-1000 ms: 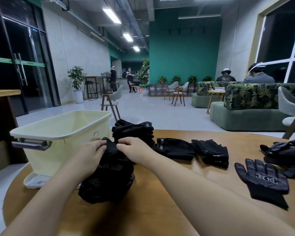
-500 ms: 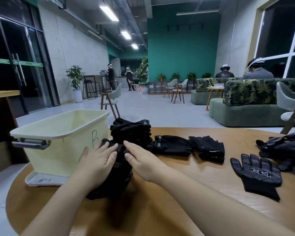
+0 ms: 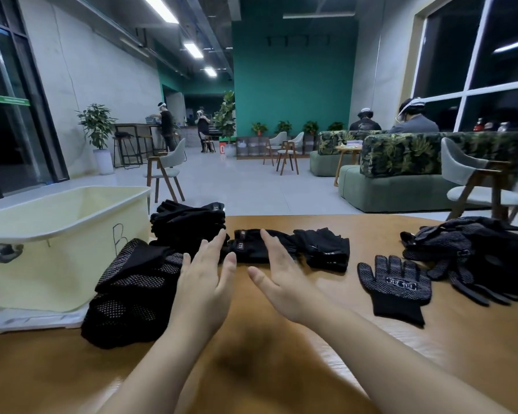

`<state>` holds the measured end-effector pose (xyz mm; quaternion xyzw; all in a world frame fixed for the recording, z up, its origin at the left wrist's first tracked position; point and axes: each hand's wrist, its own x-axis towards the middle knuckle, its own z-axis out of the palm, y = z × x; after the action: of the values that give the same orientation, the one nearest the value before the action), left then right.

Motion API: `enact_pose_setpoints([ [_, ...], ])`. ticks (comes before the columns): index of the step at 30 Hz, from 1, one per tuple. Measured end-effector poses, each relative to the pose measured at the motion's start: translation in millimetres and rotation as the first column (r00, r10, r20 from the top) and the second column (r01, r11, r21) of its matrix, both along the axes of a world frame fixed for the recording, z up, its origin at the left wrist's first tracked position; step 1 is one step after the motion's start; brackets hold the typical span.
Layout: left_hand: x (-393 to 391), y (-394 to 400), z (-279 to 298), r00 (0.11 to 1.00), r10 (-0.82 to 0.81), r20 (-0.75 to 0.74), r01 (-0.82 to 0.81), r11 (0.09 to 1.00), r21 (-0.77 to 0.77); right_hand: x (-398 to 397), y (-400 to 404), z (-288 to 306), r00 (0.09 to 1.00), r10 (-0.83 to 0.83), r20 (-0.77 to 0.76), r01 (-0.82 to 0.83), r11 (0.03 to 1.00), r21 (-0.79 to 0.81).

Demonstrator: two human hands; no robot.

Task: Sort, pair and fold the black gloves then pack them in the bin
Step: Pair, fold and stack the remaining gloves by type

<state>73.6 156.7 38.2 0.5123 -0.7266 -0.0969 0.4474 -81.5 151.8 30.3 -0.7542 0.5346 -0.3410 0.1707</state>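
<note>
Head camera is looking down over a round wooden table (image 3: 281, 369), where both bare hands are hovering side by side with fingers straight and grasping nothing. Left hand (image 3: 205, 282) is sitting just right of a folded stack of dotted black gloves (image 3: 132, 294), its edge seeming to overlap the stack, though whether it is touching cannot be told. Right hand (image 3: 281, 276) is reaching palm-inward toward a pair of fingerless black gloves (image 3: 293, 248) lying further back at the table's middle, its fingertips overlapping them. Behind the dotted stack, another pile of folded black gloves (image 3: 189, 222) is resting at the far edge of the table. At the left, a pale yellow bin (image 3: 42, 264) marked with a letter B is standing on its lid, just beside the dotted stack. To the right, a single dotted glove (image 3: 396, 286) with a printed label is lying flat, palm up, and a loose heap of unsorted black gloves (image 3: 476, 255) is sprawling at the far right. Beyond the table, people are sitting on sofas and standing at a counter.
</note>
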Motion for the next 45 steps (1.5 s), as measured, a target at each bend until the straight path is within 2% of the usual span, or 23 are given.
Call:
enact_pose_setpoints([
  [4, -35, 0, -16, 0.996, -0.022, -0.082, 0.030, 0.995, 0.093, -30, 9, -4, 0.993, -0.073, -0.092, 0.074, 0.997, 0.016],
  [10, -76, 6, -32, 1.000, -0.013, 0.000, 0.012, 0.955, 0.297, -80, 28, -10, 0.981, -0.179, -0.073, 0.178, 0.984, -0.012],
  [13, -90, 11, -42, 0.997, -0.054, 0.051, 0.034, 0.943, 0.330, -108, 37, -12, 0.964, -0.262, -0.048, 0.262, 0.965, -0.013],
  [15, -93, 14, -48, 0.989, -0.080, 0.123, 0.038, 0.949, 0.312, -127, 42, -14, 0.938, -0.331, -0.104, 0.331, 0.944, -0.019],
  [20, -90, 21, -54, 0.926, -0.163, 0.340, 0.102, 0.976, 0.192, -170, 44, -25, 0.782, -0.524, -0.336, 0.557, 0.830, 0.002],
  [23, -91, 24, -52, 0.895, -0.200, 0.400, 0.131, 0.972, 0.193, -199, 41, -26, 0.611, -0.680, -0.405, 0.744, 0.668, 0.002],
  [26, -90, 23, -52, 0.888, -0.223, 0.403, 0.154, 0.968, 0.197, -231, 36, -25, 0.452, -0.813, -0.367, 0.878, 0.478, 0.023],
  [31, -91, 21, -52, 0.876, -0.257, 0.409, 0.176, 0.958, 0.224, -267, 33, -33, 0.362, -0.925, -0.115, 0.929, 0.368, -0.039],
  [34, -91, 20, -52, 0.870, -0.260, 0.419, 0.180, 0.958, 0.222, -273, 35, -34, 0.353, -0.935, -0.034, 0.934, 0.351, 0.066],
  [37, -91, 19, -52, 0.871, -0.281, 0.404, 0.202, 0.953, 0.228, -274, 33, -34, 0.361, -0.926, -0.110, 0.930, 0.348, 0.117],
  [45, -91, 18, -54, 0.859, -0.295, 0.418, 0.206, 0.947, 0.244, -280, 32, -33, 0.329, -0.937, -0.119, 0.944, 0.322, 0.073],
])
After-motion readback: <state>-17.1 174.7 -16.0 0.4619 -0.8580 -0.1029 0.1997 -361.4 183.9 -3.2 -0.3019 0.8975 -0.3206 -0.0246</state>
